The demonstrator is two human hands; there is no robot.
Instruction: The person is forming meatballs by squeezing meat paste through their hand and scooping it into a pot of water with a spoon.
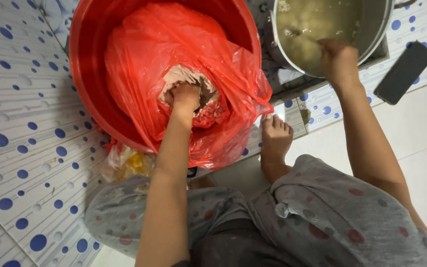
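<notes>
Inside red bag, left hand grips brownish mass.

Two bare hands in view: the left hand sunk into brownish minced stuff inside one red plastic bag, the right hand closed over the rim of one metal pot. One red plastic tub around the bag, one dark phone lying flat, one bare foot, and one crumpled yellowish bag beside the tub. Blue dots on the white sheet too many to count.
</notes>
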